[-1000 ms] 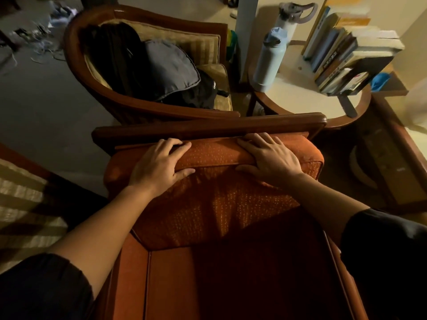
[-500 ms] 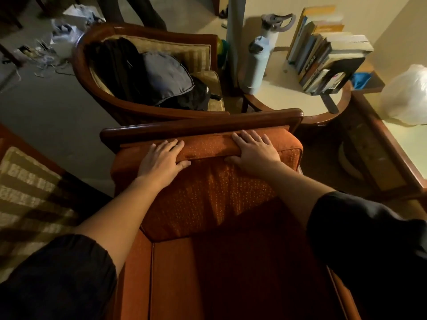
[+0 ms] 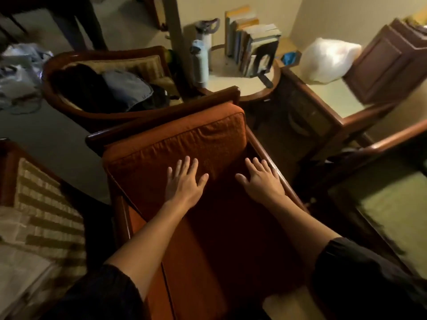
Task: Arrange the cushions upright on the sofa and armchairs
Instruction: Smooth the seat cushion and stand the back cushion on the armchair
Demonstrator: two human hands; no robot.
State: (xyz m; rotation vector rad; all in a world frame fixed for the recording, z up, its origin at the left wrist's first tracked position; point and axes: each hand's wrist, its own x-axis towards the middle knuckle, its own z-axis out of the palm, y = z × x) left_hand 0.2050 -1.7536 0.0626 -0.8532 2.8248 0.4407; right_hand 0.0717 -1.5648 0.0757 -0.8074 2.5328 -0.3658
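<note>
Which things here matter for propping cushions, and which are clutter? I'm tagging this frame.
Job: orange back cushion, orange armchair, left hand, right hand.

Lying about: water bottles, books, white bag, dark clothes on the other armchair.

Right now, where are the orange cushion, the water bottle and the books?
orange cushion (image 3: 184, 139): head view, on its upper front face.
water bottle (image 3: 200, 63): head view, on the middle of its body.
books (image 3: 247, 45): head view, on the spines of the row.

Black short sleeves (image 3: 360, 273), bare forearms (image 3: 147, 229).
</note>
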